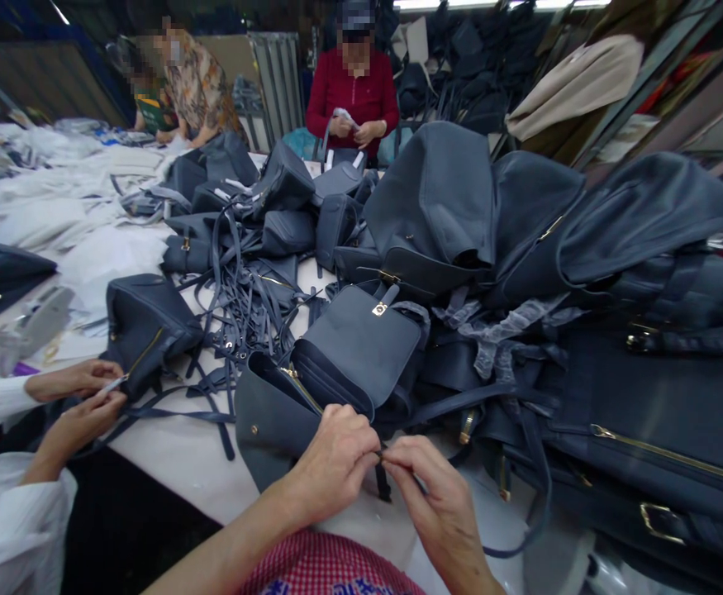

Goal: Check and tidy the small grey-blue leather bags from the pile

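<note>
Low in the middle of the view, my left hand [340,453] and my right hand [430,479] meet fingertip to fingertip. Both pinch a narrow dark strap [384,486], whose end hangs down between them. Just beyond lies a dark blue-grey backpack [354,347] with a gold clasp on its flap and an open gold zipper. My left wrist passes over the backpack's lower edge. What exactly the fingertips do on the strap is too small to make out.
Large dark bags [432,194] pile up at the right and back. Loose straps [255,318] lie tangled left of centre. A co-worker's hands [85,397] work on a small bag [147,326] at left. Opposite, a person in red [354,95] handles a strap. White sheets [45,190] cover the far left.
</note>
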A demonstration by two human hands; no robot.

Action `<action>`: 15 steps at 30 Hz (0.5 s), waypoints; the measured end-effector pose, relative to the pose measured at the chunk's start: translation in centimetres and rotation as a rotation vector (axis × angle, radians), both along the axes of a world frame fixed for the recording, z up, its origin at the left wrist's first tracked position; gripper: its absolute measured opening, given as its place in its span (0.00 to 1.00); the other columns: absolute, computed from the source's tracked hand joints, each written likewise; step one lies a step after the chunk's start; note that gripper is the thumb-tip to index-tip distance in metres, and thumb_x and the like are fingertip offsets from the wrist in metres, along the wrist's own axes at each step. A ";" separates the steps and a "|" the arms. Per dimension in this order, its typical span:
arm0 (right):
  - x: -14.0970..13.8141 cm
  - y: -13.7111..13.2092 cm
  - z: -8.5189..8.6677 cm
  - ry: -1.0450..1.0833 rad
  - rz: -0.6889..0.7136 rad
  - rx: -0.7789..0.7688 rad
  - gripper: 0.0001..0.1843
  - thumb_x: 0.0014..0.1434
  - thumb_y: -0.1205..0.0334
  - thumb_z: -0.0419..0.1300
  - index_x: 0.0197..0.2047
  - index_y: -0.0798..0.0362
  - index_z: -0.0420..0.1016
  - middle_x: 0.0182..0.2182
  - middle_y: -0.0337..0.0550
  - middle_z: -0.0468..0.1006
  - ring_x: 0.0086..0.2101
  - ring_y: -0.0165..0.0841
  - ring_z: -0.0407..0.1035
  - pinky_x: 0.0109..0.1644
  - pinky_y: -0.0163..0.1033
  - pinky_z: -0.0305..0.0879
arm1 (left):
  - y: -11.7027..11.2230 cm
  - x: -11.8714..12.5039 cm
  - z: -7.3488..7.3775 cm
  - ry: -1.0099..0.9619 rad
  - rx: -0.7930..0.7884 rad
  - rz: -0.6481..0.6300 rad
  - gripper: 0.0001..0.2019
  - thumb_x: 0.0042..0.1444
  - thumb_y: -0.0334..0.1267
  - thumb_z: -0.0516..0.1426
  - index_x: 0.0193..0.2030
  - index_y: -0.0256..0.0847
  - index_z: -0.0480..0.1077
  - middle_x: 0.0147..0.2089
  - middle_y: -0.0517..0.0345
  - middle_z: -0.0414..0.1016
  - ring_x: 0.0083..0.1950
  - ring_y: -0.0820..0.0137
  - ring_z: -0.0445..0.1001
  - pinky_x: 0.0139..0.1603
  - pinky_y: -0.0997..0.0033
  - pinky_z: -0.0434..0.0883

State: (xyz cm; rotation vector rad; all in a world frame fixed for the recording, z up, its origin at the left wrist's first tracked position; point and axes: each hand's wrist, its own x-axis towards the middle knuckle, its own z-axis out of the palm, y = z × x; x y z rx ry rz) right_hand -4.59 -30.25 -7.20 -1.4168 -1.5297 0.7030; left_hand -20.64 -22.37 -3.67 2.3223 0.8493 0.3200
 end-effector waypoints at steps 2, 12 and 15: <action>-0.3 0.2 0.1 0.043 -0.024 -0.042 0.09 0.63 0.65 0.56 0.30 0.49 0.71 0.30 0.39 0.72 0.32 0.32 0.69 0.37 0.34 0.65 | -0.1 0.0 -0.1 0.002 0.011 0.001 0.08 0.61 0.28 0.52 0.31 0.40 0.65 0.32 0.59 0.67 0.39 0.67 0.63 0.44 0.63 0.58; 1.7 -1.0 -3.5 0.283 -0.234 -0.513 0.22 0.58 0.38 0.56 0.28 0.50 0.70 0.18 0.35 0.71 0.23 0.33 0.70 0.29 0.35 0.66 | 0.8 -1.6 0.9 -0.063 -0.050 -0.094 0.09 0.64 0.32 0.51 0.33 0.41 0.69 0.33 0.60 0.71 0.39 0.70 0.66 0.44 0.66 0.60; 1.8 0.7 -4.9 0.420 -0.219 -0.537 0.26 0.56 0.36 0.57 0.43 0.49 0.75 0.26 0.40 0.79 0.27 0.38 0.76 0.26 0.37 0.70 | 0.8 -2.1 -0.1 -0.060 0.008 -0.207 0.10 0.64 0.34 0.52 0.32 0.43 0.69 0.32 0.62 0.71 0.37 0.71 0.67 0.41 0.68 0.61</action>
